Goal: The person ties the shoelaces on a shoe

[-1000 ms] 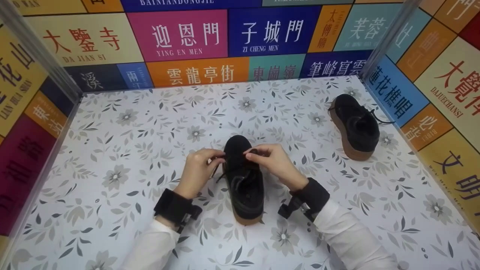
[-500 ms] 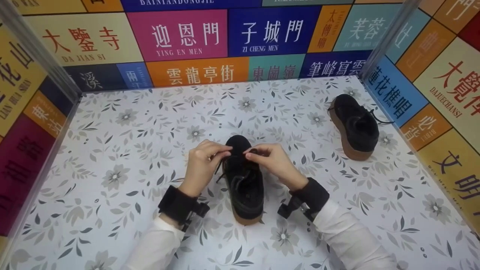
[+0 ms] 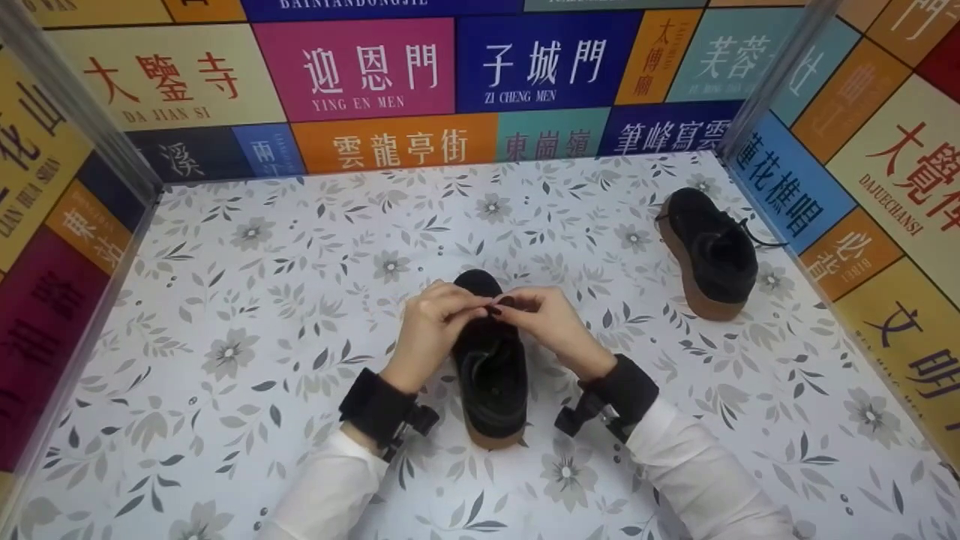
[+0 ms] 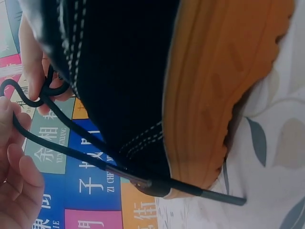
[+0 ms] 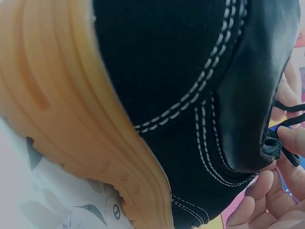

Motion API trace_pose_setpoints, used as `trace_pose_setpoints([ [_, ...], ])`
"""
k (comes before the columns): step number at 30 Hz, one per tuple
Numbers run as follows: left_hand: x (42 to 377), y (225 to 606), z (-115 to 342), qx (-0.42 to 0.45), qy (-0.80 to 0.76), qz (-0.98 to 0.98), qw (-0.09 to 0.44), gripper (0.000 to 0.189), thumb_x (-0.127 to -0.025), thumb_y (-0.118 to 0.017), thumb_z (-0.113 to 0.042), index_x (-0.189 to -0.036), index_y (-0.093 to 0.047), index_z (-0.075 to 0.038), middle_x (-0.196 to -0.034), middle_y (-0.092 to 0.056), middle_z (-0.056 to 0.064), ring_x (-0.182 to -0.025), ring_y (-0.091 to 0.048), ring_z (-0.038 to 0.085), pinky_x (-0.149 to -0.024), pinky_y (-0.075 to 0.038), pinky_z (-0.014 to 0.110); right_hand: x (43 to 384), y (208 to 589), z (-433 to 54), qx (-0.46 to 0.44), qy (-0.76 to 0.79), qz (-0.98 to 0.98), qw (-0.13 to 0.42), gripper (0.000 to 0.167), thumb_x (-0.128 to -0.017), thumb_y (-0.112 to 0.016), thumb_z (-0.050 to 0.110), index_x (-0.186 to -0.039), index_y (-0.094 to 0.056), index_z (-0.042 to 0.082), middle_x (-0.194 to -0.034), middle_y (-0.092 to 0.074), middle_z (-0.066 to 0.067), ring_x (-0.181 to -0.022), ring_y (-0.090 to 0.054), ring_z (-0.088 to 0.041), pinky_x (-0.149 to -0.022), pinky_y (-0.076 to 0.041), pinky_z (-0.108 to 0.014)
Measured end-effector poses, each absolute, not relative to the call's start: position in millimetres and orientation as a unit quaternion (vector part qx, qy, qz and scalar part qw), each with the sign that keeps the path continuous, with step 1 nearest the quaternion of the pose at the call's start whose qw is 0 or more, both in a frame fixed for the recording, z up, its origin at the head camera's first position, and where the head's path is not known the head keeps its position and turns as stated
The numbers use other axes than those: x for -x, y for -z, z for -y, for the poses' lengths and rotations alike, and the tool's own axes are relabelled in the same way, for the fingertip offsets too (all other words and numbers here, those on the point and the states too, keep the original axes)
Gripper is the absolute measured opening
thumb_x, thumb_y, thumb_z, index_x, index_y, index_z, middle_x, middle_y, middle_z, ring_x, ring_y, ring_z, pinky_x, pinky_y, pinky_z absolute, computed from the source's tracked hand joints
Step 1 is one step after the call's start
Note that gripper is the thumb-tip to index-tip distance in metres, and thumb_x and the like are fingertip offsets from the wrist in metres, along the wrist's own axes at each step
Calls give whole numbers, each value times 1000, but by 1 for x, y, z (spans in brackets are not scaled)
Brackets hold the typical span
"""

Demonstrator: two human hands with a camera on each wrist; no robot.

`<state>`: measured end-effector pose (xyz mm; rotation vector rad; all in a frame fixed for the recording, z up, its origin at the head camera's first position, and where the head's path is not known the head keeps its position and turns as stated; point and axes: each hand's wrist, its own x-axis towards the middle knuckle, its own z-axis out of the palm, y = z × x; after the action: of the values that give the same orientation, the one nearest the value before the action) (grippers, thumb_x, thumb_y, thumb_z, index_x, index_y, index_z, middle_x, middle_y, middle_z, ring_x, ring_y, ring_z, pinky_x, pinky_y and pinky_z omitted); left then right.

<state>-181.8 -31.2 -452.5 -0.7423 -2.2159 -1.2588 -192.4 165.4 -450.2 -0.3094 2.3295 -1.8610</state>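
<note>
A black shoe (image 3: 491, 390) with a tan gum sole (image 4: 205, 90) stands upright at mid-table, toe pointing away from me. My left hand (image 3: 433, 326) comes over its front from the left and pinches the black shoelace (image 4: 57, 147) between thumb and finger. From the other side, my right hand (image 3: 555, 322) pinches a loop of lace near the eyelets, its fingers (image 5: 261, 183) close to the shoe's front. Both sets of fingertips nearly meet above the lacing. Two lace tips hang down on the shoe's left side in the left wrist view. The knot's exact form is partly hidden.
A second black shoe (image 3: 712, 259) with a tan sole stands at the back right, its laces loose to the side. The white tabletop (image 3: 315, 225) has a floral print. Panels with coloured signs (image 3: 352, 67) wall off the back and both sides.
My left hand has moved right across the front of the shoe, carrying the lace to my right fingertips. The right hand stays nearly still, as do both shoes.
</note>
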Motion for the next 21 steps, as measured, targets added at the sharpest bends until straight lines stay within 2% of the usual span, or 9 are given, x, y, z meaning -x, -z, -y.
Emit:
trace_pose_setpoints([
  [15,184,459,25,283,480,795,242,13,-82,-80,-12,-95,-81,-8,-87,-75,8,-83,-69,22,-78,-58,28,194,452,-165,90,611,-783,78,20,-90,-72,9,-105,-74,-4,-93,-77,4,-83,-66,-5,-74,-53,-18],
  [21,187,464,24,293,477,786,263,10,-83,-80,-13,-91,-81,-7,-86,-75,6,-83,-68,21,-78,-57,28,194,451,-166,90,621,-774,83,19,-90,-71,7,-104,-74,-6,-92,-77,4,-85,-67,-6,-77,-54,-18],
])
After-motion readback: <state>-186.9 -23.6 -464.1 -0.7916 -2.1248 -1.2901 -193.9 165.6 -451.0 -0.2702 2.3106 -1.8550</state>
